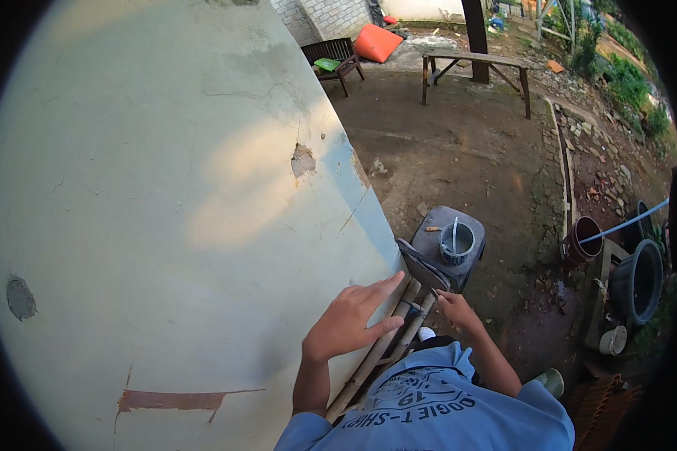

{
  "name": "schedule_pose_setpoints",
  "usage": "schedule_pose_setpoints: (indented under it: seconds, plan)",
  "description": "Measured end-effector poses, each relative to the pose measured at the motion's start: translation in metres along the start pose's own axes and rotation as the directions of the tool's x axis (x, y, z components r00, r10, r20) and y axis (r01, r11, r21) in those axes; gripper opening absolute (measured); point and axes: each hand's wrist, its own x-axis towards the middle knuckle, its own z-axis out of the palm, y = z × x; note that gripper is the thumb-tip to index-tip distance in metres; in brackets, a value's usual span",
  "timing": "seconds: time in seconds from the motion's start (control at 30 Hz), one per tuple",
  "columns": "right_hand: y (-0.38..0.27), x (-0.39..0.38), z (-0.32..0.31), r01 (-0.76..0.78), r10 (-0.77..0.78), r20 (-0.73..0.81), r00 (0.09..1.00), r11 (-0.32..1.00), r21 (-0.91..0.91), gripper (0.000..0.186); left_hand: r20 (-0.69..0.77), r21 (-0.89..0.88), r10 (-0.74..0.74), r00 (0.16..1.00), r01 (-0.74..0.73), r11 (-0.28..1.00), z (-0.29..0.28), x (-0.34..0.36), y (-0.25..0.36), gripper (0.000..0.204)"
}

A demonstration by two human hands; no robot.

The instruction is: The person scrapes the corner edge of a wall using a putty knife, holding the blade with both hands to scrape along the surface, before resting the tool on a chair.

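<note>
My left hand [356,317] is raised beside the pale plaster wall [203,301], its fingers stretched out and thumb apart, holding nothing. Whether the fingertips touch the wall is hard to judge. With fingers closed, my right hand [456,310] grips the lower right edge of a chair's dark grey backrest [426,270]. On the chair's seat [426,242] stands a small dark bucket [466,252], smeared pale, with a light-coloured tool [454,231] leaning inside it. A short wooden handle [432,228] lies beside the bucket. Bamboo poles [372,366] run along the wall below my hands.
The wall has a chipped patch [302,160] and a grey filled spot [21,298]. A wooden bench [478,57], dark armchair [336,56] and orange-red bag [377,43] stand farther off. At right are a brown bucket [581,244] with a blue hose and a large grey tub [639,282].
</note>
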Motion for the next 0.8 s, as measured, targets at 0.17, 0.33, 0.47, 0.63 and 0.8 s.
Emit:
schedule_pose_setpoints:
  seconds: [0.17, 0.33, 0.47, 0.63, 0.8]
  plan:
    - [0.048, -0.024, -0.016, -0.117, 0.117, -0.006, 0.993, 0.987, -0.106, 0.043, 0.327, -0.447, -0.003, 0.945, 0.157, 0.881, 0.045, -0.038, -0.008, 0.071]
    - [0.043, -0.035, 0.002, -0.095, 0.1, 0.03, 0.995, 0.985, -0.142, 0.046, 0.298, -0.31, -0.292, 0.909, 0.381, 0.871, 0.097, -0.097, -0.042, 0.071]
    - [0.014, -0.044, 0.03, -0.068, 0.091, 0.097, 0.991, 0.973, -0.219, 0.044, 0.226, -0.65, -0.242, 0.943, 0.331, 0.684, 0.074, -0.148, -0.049, 0.068]
    - [0.011, -0.046, 0.059, 0.017, 0.076, 0.263, 0.962, 0.942, -0.334, 0.046, -0.226, -0.84, -0.295, 0.929, -0.032, 0.541, 0.065, -0.177, -0.034, 0.057]
    - [-0.029, -0.059, 0.086, 0.047, -0.026, 0.416, 0.909, 0.998, -0.042, 0.054, -0.292, -0.816, -0.629, 0.721, 0.155, 0.556, 0.09, -0.175, -0.027, 0.05]
